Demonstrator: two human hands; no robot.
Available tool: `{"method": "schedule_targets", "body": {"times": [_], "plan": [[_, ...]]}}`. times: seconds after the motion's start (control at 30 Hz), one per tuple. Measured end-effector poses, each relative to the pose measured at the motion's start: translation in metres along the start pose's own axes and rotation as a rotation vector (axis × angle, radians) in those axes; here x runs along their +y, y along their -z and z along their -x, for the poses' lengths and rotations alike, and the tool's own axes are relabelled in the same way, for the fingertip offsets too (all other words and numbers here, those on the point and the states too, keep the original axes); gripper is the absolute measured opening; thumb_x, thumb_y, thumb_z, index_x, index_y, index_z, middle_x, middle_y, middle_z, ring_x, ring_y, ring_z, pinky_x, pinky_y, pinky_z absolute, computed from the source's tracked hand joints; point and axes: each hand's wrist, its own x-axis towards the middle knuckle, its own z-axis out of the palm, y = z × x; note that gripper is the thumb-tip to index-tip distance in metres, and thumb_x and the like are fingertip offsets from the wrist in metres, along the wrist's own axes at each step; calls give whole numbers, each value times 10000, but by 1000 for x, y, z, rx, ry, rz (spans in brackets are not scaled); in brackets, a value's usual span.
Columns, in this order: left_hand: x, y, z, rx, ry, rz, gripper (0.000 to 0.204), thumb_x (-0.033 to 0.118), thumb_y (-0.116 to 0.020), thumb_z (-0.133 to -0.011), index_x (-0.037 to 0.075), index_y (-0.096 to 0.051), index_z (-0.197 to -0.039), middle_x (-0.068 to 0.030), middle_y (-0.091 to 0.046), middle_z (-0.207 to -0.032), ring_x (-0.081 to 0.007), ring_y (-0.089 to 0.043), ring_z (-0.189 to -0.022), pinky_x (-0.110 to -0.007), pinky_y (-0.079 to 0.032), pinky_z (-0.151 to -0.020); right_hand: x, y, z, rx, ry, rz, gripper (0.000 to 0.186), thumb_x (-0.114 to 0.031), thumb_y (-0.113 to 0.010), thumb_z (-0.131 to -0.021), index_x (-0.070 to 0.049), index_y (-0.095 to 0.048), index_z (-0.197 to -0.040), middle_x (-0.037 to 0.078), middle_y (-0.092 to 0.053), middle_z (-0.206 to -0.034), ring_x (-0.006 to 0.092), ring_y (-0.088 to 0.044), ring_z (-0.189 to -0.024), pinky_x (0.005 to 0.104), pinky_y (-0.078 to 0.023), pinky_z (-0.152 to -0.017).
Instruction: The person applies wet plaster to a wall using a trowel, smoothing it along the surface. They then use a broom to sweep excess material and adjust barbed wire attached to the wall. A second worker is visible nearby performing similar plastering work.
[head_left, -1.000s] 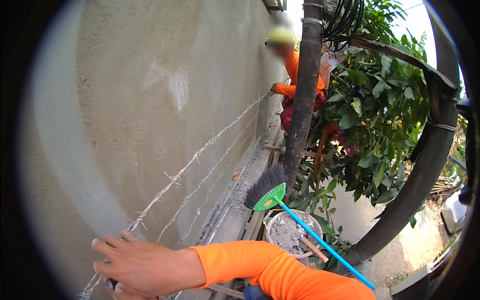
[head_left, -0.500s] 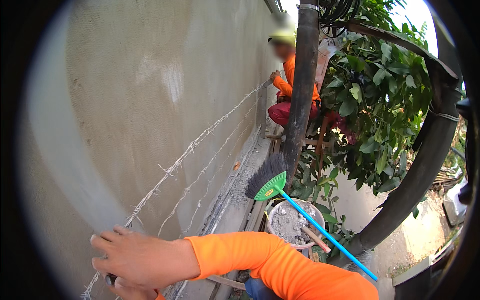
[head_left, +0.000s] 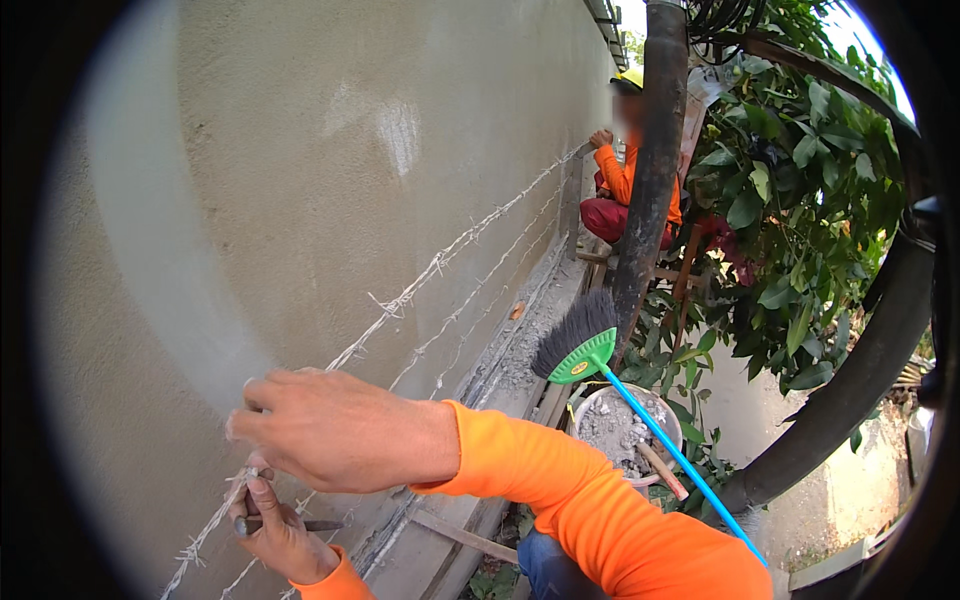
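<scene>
My left hand (head_left: pixel 285 545) is closed around a dark metal rod-like tool (head_left: pixel 322 525), with its thumb against the top strand of barbed wire (head_left: pixel 222 508). Above it, my right hand (head_left: pixel 350 432) reaches across from the lower right, back of the hand upward. Its fingers are bent over the same strand, and a fingertip meets the wire just above my left thumb. The palm is hidden, so the exact grip does not show. Two lower barbed strands (head_left: pixel 425 348) run along the rendered wall (head_left: pixel 300 200), one passing behind my hands.
A bucket (head_left: pixel 677 445) of grey mortar with a wooden handle (head_left: pixel 662 470) stands at right. Across it leans a broom (head_left: pixel 585 355) with a blue stick. Beyond, a co-worker in orange (head_left: pixel 618 178) crouches by the wire, partly behind a dark pole (head_left: pixel 650 170). Leafy branches (head_left: pixel 780 200) crowd the right.
My right hand has lifted off my left hand, which now shows with the metal tool in it. The view has shifted, so the wall, broom and bucket appear further right.
</scene>
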Motion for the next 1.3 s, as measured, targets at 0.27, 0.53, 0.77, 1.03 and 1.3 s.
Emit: {"method": "schedule_targets", "body": {"times": [0.27,0.53,0.77,1.03,1.3], "plan": [[15,-4,10,1,-22,-48,299,189,-679,-981,-41,-605,-1157,-76,-621,-1000,-135,-572,-961,-295,-423,-912,117,87,75,829,-241,89,193,-126,-565,-1006,-9,-649,-1134,30,-639,-712,69,-597,-598,234,-487,-525],[11,-12,10,107,34,-36,331,250,-662,-996,-33,-601,-1156,-64,-608,-964,-115,-538,-929,-277,-404,-895,258,-90,303,1122,-1714,-1150,479,-36,-422,-924,-154,-468,-1386,107,-685,-928,125,-537,-616,330,-516,-559],[3,-6,5,91,-65,-99,337,265,-653,-1003,-32,-596,-1150,-64,-591,-954,-115,-535,-934,-283,-405,-851,254,-132,344,802,-1554,-793,386,-115,-547,-968,-118,-516,-1352,72,-683,-883,131,-552,-586,317,-487,-506],[1,-6,8,108,-30,-92,322,250,-663,-997,-17,-610,-1168,-62,-605,-980,-114,-538,-937,-274,-404,-854,146,-131,337,306,-1433,-555,193,-223,-613,-991,-57,-662,-1074,26,-667,-760,87,-562,-564,265,-462,-513],[1,-8,5,70,-144,-88,269,257,-696,-972,14,-624,-1062,-29,-591,-914,-77,-497,-777,-229,-405,-692,-6,-11,174,37,-566,111,308,-250,-613,-989,-32,-596,-773,137,-515,-671,341,-536,-621,405,-427,-564]]}}
